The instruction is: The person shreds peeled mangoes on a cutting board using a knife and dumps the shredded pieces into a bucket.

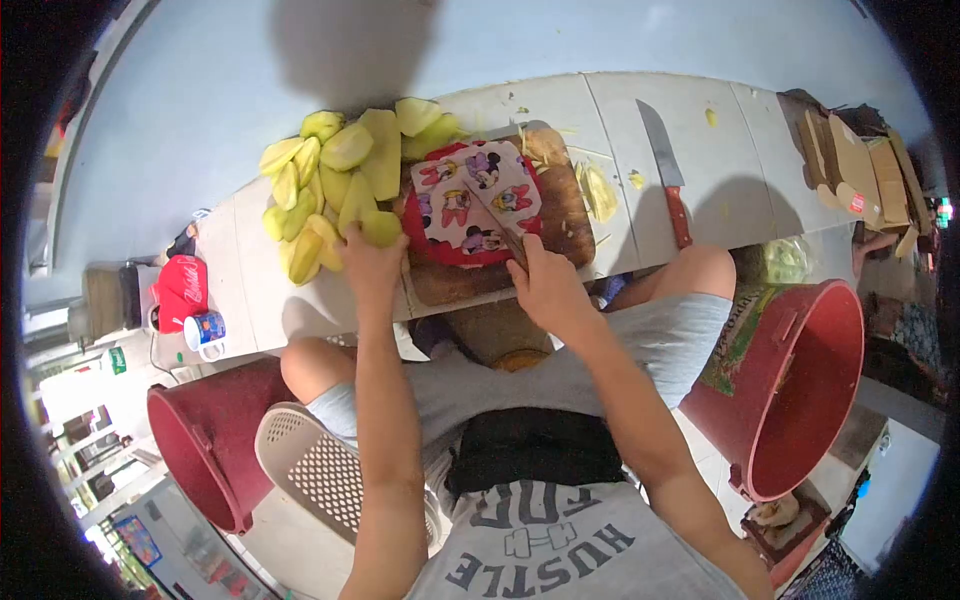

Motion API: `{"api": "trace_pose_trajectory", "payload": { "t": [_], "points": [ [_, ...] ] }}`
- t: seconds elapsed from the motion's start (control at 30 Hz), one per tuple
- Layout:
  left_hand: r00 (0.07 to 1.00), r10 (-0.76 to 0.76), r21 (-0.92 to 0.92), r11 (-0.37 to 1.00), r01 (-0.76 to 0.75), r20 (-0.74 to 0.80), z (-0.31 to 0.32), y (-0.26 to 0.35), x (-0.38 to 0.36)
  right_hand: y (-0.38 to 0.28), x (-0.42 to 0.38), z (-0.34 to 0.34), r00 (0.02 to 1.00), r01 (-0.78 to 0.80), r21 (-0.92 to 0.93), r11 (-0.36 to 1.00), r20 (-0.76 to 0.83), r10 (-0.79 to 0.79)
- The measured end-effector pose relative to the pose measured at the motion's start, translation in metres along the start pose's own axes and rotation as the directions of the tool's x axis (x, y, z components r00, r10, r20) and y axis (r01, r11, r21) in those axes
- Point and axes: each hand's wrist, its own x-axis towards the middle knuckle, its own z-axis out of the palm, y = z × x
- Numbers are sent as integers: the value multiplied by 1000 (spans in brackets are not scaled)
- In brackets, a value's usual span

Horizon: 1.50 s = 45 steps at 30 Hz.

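Note:
At the near edge of a pile of pale green, peeled mangoes [345, 150], my left hand [372, 268] has its fingers closed around one mango piece [381, 228]. My right hand [552, 285] grips a knife [513, 240], its blade pointing away from me over a folded cloth. That cloth [455, 200], red-edged with cartoon figures, lies on a wooden cutting board [567, 195]. The handle of the knife is mostly hidden inside my fist.
A second knife [660, 150] with a red-brown handle lies on the white tiled counter [620, 105] at right, near peel scraps [598, 192]. Red bins [815, 385] stand either side of my legs. A mug [206, 332] and red cap [182, 291] sit at left; cardboard boxes [850, 165] at right.

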Motion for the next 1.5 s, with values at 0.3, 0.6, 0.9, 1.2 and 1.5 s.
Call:
{"api": "trace_pose_trajectory", "payload": {
  "t": [0.3,0.6,0.9,1.2,1.5],
  "points": [
    [998,61,-748,660,-63,-30,-26,57,-18,4,1,0,998,-18,41,999,66,15],
    [959,261,-290,915,-281,-107,14,81,-50,3,-3,0,1000,-13,145,989,30,8],
    [969,78,-781,609,140,234,7,82,-50,-19,-4,-12,999,44,290,956,15,-51],
    [969,101,-770,628,115,227,21,68,-56,-10,-2,-4,997,29,291,956,55,-47],
    [919,355,-708,605,-364,-168,51,45,-56,0,-3,-10,996,5,191,982,90,-23]
  ]
}}
